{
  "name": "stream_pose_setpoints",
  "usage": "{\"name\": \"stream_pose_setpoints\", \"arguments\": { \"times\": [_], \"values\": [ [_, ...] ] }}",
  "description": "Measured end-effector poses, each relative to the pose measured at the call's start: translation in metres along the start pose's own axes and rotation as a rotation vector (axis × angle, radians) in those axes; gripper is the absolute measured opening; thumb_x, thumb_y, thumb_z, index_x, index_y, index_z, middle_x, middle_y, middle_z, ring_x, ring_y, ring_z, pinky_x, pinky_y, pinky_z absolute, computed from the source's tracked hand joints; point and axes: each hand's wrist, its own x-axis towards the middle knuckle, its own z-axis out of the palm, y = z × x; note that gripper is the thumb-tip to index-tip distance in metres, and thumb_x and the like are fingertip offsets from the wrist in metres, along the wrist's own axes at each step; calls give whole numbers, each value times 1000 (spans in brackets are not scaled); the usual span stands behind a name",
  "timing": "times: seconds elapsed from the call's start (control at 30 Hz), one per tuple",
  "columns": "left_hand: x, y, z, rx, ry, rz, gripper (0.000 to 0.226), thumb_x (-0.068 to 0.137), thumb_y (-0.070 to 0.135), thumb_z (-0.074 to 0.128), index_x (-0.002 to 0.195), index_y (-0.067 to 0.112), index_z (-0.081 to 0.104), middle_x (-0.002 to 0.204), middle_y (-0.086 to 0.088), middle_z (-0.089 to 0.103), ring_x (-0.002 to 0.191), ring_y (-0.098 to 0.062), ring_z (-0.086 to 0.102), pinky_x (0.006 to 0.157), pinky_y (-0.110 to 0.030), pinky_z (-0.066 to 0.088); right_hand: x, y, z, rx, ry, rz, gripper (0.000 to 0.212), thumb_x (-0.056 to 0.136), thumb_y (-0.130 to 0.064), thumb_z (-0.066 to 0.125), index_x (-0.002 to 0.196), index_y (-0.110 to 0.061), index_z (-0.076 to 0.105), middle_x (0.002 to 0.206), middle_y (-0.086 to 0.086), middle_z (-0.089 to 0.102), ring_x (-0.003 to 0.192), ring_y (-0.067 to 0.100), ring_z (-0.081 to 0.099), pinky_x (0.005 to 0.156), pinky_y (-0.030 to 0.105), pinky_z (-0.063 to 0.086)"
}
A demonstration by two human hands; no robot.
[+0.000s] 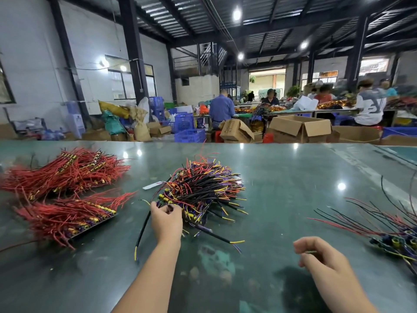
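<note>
Overall light: the hall is lit brightly and evenly, though the roof is left dark.
Sources: round ceiling lamps (236,13) are blown out to white, and daylight is let in through the doorway (267,81) and side windows (126,83).
Glare: lamp spots are mirrored on the glossy green table (293,177).
Shadows: a soft dark patch is cast beneath the right hand (327,263).
Blur: the red wire bundles (65,172) are smeared at the left edge, the mixed wire pile (203,188) is kept sharper, and the workers (222,108) at the back are rendered soft.
Distortion: the columns (133,48) are bent inward by the wide lens.
</note>
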Motion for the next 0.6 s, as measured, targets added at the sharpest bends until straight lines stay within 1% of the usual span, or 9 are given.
{"name": "stream_pose_setpoints", "arguments": {
  "times": [0.07, 0.13, 0.2, 0.27, 0.3, 0.4, 0.5, 0.53, 0.6],
  "values": [
    [2, 3, -3, -156, 11, -84, 61, 85, 13, 61, 139, 0, 36, 92, -6, 65, 77, -22, 56, 70, -29, 41, -2, -2, 0, 0, -8, -6, 35, 78, 16, 52, 73, -16, 66, 65, 8, 65, 60, 25, 53, 50, 19, 39],
    [2, 6, -5, -234, 37, -127, 51, 85, 12, 61, 129, -7, 45, 98, -19, 65, 77, -22, 52, 68, -27, 38, -4, -4, 1, 6, -23, -9, 34, 79, 16, 51, 74, -15, 65, 71, 9, 64, 60, 24, 52, 49, 17, 39],
    [1, 7, -5, -231, 71, -124, 36, 84, 12, 63, 116, 1, 51, 90, -12, 61, 76, -20, 49, 66, -27, 36, -5, -7, 2, 6, -31, -10, 34, 79, 16, 50, 75, -15, 65, 72, 7, 63, 60, 23, 50, 50, 17, 39],
    [-2, 8, -5, -193, 99, -110, 19, 82, 13, 64, 97, 12, 53, 76, 0, 55, 72, -21, 48, 61, -28, 35, -4, -9, 2, -18, -22, -15, 35, 78, 16, 50, 73, -15, 65, 67, 1, 62, 60, 23, 51, 50, 15, 38],
    [-2, 9, -5, -182, 98, -107, 16, 81, 13, 65, 90, 13, 51, 72, 1, 52, 70, -22, 46, 59, -29, 35, -3, -8, 3, -32, -17, -13, 36, 78, 16, 51, 71, -16, 66, 63, -2, 62, 59, 23, 51, 50, 15, 37],
    [3, 11, -6, -215, 63, -155, 16, 82, 13, 65, 86, 14, 50, 70, -2, 50, 66, -22, 45, 63, -32, 40, -1, -5, 4, -54, -28, -7, 38, 77, 16, 53, 69, -18, 66, 57, -6, 63, 59, 22, 52, 53, 18, 38],
    [4, 20, -8, -437, -22, -242, 20, 88, 8, 60, 79, 18, 45, 72, -2, 49, 59, -18, 40, 53, -26, 39, -1, -3, 4, -55, -26, 7, 38, 76, 16, 53, 69, -19, 67, 60, -9, 65, 61, 24, 54, 57, 20, 40],
    [1, 23, -9, -522, -48, -270, 24, 92, 8, 57, 77, 20, 43, 78, -1, 54, 63, -17, 43, 56, -28, 41, -2, -3, 3, -53, -29, 6, 38, 76, 16, 53, 69, -19, 67, 60, -9, 65, 61, 24, 54, 57, 19, 39],
    [-7, 28, -10, -657, -62, -300, 28, 95, 8, 54, 74, 23, 43, 97, 0, 59, 86, -20, 53, 79, -43, 46, -3, -4, 3, -53, -39, 1, 38, 77, 16, 53, 69, -19, 67, 59, -9, 64, 59, 22, 52, 54, 18, 38]
  ]
}}
